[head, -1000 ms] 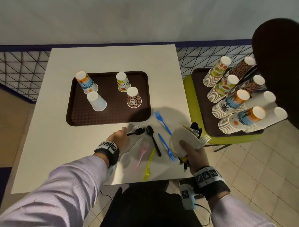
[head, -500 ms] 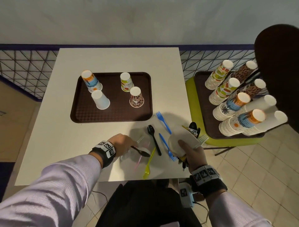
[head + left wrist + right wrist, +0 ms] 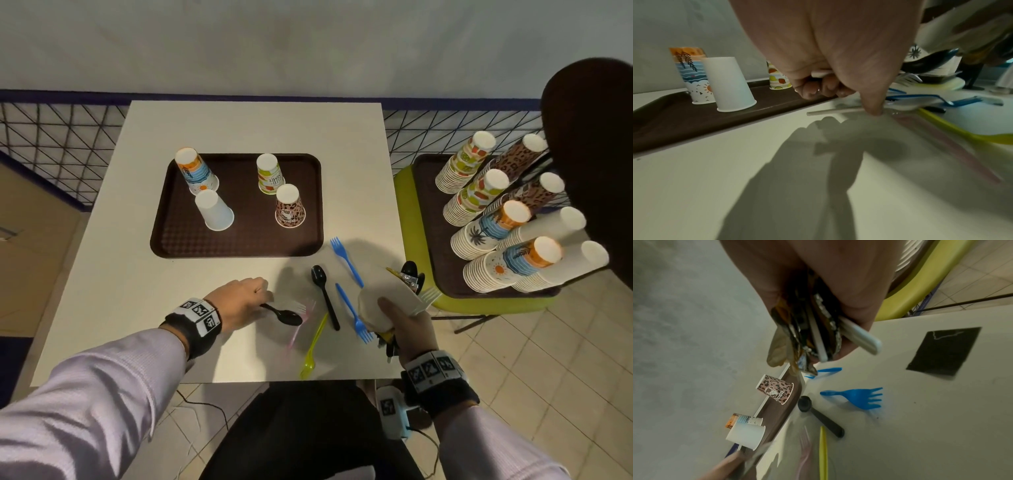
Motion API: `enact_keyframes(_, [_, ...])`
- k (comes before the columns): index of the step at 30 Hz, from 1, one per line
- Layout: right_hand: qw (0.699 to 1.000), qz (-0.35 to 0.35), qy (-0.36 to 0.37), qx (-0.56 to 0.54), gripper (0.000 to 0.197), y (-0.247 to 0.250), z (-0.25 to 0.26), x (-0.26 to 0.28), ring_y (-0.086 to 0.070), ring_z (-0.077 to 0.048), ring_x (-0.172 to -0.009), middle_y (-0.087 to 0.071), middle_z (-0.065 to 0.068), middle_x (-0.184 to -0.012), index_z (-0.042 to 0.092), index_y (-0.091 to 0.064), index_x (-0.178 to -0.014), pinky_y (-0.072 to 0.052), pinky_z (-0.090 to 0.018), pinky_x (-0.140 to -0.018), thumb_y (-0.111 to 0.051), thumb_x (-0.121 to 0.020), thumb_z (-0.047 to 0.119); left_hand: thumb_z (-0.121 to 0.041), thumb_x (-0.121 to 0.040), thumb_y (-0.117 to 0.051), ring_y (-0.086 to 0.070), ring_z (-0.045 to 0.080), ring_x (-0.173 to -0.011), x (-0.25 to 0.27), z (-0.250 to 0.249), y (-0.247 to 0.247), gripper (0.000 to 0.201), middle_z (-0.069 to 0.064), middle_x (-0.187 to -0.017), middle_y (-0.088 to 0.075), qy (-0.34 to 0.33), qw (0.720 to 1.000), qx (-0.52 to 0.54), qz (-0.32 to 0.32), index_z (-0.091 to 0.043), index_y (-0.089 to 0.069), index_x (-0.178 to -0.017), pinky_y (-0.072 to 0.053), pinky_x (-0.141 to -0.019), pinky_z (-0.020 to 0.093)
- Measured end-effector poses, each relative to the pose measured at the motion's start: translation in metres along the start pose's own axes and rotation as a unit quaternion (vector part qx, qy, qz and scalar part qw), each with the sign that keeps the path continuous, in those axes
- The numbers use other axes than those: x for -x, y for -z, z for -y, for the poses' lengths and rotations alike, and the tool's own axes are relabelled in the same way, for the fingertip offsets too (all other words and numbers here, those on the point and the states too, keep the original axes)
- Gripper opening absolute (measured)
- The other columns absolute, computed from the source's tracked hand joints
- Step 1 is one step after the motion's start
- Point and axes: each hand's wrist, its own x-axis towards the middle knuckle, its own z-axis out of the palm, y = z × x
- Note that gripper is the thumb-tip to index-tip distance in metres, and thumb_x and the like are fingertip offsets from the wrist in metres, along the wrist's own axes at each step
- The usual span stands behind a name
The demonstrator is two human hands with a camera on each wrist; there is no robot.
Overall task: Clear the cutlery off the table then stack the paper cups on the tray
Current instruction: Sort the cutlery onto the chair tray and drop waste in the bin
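Two hands busy: left hand (image 3: 241,301) grips a black spoon (image 3: 284,314) and white cutlery by the handles, bowl pointing right; right hand (image 3: 406,323) clamps a cutlery bundle (image 3: 813,331) at the desk (image 3: 137,308) edge. Between them lie yellow fork (image 3: 313,346), pink fork (image 3: 301,322), second black spoon (image 3: 324,296), two blue forks (image 3: 346,258), long axes running near-to-far. Beyond: tray (image 3: 239,240) with four upturned cups (image 3: 214,214).

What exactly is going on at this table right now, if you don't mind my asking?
A person is clearing plastic cutlery off the table. Their left hand holds a black spoon by its handle, along with what looks like a white piece. Their right hand grips a bundle of collected cutlery and paper plates. Two blue forks, another black spoon, a pink fork and a yellow fork remain. Four cups stand unstacked, upside down, on the tray.
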Motion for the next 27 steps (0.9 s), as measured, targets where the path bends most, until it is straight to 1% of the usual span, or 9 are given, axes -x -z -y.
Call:
enact_keyframes(2, [1.0, -0.001, -0.003, -0.007, 0.022, -0.001, 0.0, -0.001, -0.064, -0.04, -0.075, -0.072, -0.026, -0.103, 0.022, -0.066, -0.107, -0.053, -0.039, -0.056, -0.078, -0.089, 0.023, -0.035, -0.096, -0.061, -0.061, 0.027, -0.094, 0.009, -0.003, -0.001, 0.03, 0.005, -0.111, -0.059, 0.005, 0.999, 0.034, -0.017, -0.014, -0.065, -0.117, -0.053, -0.079, 0.042])
enact_keyframes(4, [1.0, -0.002, -0.006, -0.011, 0.025, -0.002, -0.003, -0.002, -0.066, -0.035, -0.083, -0.072, -0.023, -0.109, 0.019, -0.067, -0.111, -0.054, -0.032, -0.057, -0.078, -0.088, 0.022, -0.036, -0.096, -0.05, -0.06, 0.023, -0.089, 0.016, -0.017, 0.001, 0.023, -0.001, -0.104, -0.059, 0.031, 0.996, 0.084, -0.02, -0.02, -0.058, -0.11, -0.054, -0.078, 0.042])
enact_keyframes(6, [1.0, -0.004, -0.008, -0.003, 0.025, -0.002, -0.006, -0.003, -0.066, -0.031, -0.078, -0.073, -0.025, -0.108, 0.017, -0.067, -0.11, -0.053, -0.028, -0.051, -0.079, -0.088, 0.023, -0.028, -0.099, -0.051, -0.061, 0.02, -0.08, 0.022, -0.036, 0.001, 0.012, -0.002, -0.095, -0.059, 0.1, 0.986, 0.134, -0.012, -0.021, -0.057, -0.106, -0.055, -0.075, 0.04])
enact_keyframes(9, [1.0, -0.011, -0.007, -0.001, 0.023, -0.004, -0.008, -0.001, -0.064, -0.035, -0.071, -0.072, -0.028, -0.102, 0.018, -0.067, -0.105, -0.052, -0.033, -0.051, -0.079, -0.087, 0.024, -0.025, -0.101, -0.052, -0.061, 0.019, -0.074, 0.027, -0.065, -0.006, 0.003, -0.002, -0.086, -0.06, 0.188, 0.958, 0.212, -0.03, -0.024, -0.051, -0.103, -0.05, -0.067, 0.034])
enact_keyframes(11, [1.0, -0.013, -0.006, -0.003, 0.02, -0.006, -0.008, 0.0, -0.063, -0.038, -0.069, -0.071, -0.029, -0.1, 0.017, -0.066, -0.104, -0.052, -0.038, -0.053, -0.078, -0.088, 0.022, -0.032, -0.098, -0.055, -0.06, 0.016, -0.071, 0.025, -0.078, -0.017, 0.012, -0.006, -0.082, -0.059, 0.222, 0.94, 0.255, -0.041, -0.027, -0.046, -0.105, -0.044, -0.063, 0.03])
enact_keyframes(15, [1.0, -0.017, -0.008, -0.02, 0.034, -0.005, -0.01, 0.0, -0.063, -0.029, -0.069, -0.07, -0.031, -0.108, 0.007, -0.065, -0.117, -0.051, -0.025, -0.044, -0.078, -0.089, 0.021, -0.058, -0.09, -0.063, -0.057, 0.016, -0.076, 0.011, -0.096, -0.037, 0.042, -0.007, -0.087, -0.058, 0.28, 0.932, 0.229, -0.011, -0.025, -0.052, -0.113, -0.043, -0.068, 0.028])
enact_keyframes(19, [1.0, -0.011, -0.006, -0.011, 0.036, -0.004, -0.007, 0.001, -0.063, -0.028, -0.067, -0.071, -0.031, -0.106, 0.005, -0.064, -0.12, -0.049, -0.023, -0.041, -0.076, -0.09, 0.023, -0.048, -0.094, -0.062, -0.061, 0.025, -0.087, 0.002, -0.1, -0.045, 0.037, 0.0, -0.096, -0.064, 0.283, 0.933, 0.222, 0.005, -0.019, -0.06, -0.117, -0.044, -0.076, 0.028])
enact_keyframes(23, [1.0, -0.009, -0.005, 0.003, 0.024, -0.001, -0.004, 0.005, -0.063, -0.029, -0.063, -0.071, -0.031, -0.1, 0.008, -0.067, -0.109, -0.049, -0.027, -0.042, -0.075, -0.091, 0.022, -0.042, -0.096, -0.062, -0.069, 0.028, -0.106, -0.001, -0.091, -0.049, 0.038, 0.005, -0.115, -0.073, 0.251, 0.941, 0.226, -0.01, -0.021, -0.064, -0.128, -0.051, -0.086, 0.03])
enact_keyframes(27, [1.0, -0.007, -0.004, 0.013, 0.02, 0.002, 0.0, 0.009, -0.055, -0.033, -0.052, -0.068, -0.036, -0.089, 0.009, -0.064, -0.106, -0.046, -0.032, -0.042, -0.072, -0.093, 0.022, -0.033, -0.097, -0.059, -0.066, 0.028, -0.086, 0.002, -0.079, -0.049, 0.023, 0.008, -0.098, -0.07, 0.246, 0.944, 0.218, -0.03, -0.02, -0.064, -0.116, -0.045, -0.072, 0.029])
